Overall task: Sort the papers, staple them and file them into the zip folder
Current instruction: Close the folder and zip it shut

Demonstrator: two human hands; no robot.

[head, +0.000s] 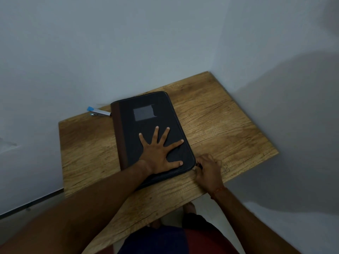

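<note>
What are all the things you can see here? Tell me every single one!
zip folder: one, dark grey with a brown spine and a grey patch, lying closed on the middle of the table
stapler: one, blue and silver, at the table's far left edge, beside the folder's spine
table: one, light brown wood, pushed into the corner
walls: two, pale grey-blue, meeting behind the table
feet: two, bare, on the pale floor below the table's near edge
left hand: one, flat on the folder, fingers spread
right hand: one, fingers curled, pinching the zip pull at the folder's near right corner
</note>
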